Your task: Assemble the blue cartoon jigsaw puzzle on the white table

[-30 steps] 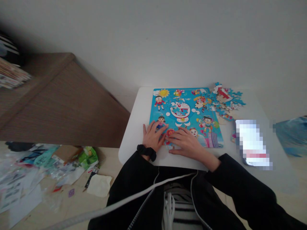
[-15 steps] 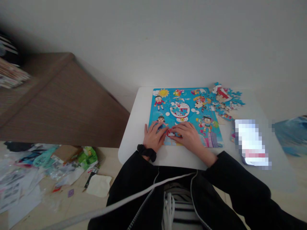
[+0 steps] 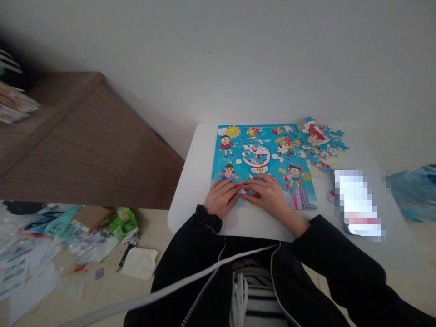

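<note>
A blue cartoon jigsaw puzzle [image 3: 231, 150] lies on the white table, partly assembled, with loose pieces on its middle and upper right. At its lower edge my left hand [image 3: 222, 198] and my right hand [image 3: 268, 194] meet fingertip to fingertip. Between them is a small red and white puzzle piece [image 3: 243, 190], mostly covered by the fingers. Both hands are closed around it, thumbs below and fingers above. Whether the piece touches the board cannot be made out.
A pile of loose puzzle pieces [image 3: 318, 138] lies beside the board's upper right corner. A phone with a blurred screen [image 3: 357, 202] rests on the table's right side [image 3: 384, 245]. A brown cabinet [image 3: 102, 150] stands at left, with bags and papers [image 3: 85, 236] on the floor below.
The fingers of my left hand have drawn together and moved slightly down toward the piece, uncovering more of the printed girl. My right hand has hardly moved.
</note>
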A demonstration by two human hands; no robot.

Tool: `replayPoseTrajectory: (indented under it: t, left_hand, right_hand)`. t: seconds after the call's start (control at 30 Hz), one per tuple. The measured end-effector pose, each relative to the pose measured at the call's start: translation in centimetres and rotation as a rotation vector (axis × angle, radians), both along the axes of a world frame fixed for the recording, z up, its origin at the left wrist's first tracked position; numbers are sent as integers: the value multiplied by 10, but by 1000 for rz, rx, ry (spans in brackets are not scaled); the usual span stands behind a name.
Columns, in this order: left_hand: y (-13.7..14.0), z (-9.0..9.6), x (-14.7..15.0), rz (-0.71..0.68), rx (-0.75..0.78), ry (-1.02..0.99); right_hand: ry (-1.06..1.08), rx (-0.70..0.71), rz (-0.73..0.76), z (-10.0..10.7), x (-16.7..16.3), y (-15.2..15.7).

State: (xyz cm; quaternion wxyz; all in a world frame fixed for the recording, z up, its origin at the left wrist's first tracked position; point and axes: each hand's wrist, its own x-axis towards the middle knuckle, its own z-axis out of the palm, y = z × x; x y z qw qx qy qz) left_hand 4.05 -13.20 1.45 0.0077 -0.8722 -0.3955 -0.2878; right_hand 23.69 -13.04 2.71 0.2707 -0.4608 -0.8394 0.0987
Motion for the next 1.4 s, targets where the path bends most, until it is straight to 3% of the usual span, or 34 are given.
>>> replayPoseTrajectory:
  t: [0.87, 1.07, 1.4]
  left_hand:
    - [1, 3, 0, -91, -77, -81]
    - [1, 3, 0, -55, -67, -157]
    - [1, 4, 1, -48, -59, -136]
  right_hand:
    - [-77, -20, 28, 3, 6, 3]
    - [-101, -34, 75, 9, 4, -2]
    - [-130, -84, 19, 14, 3, 1]
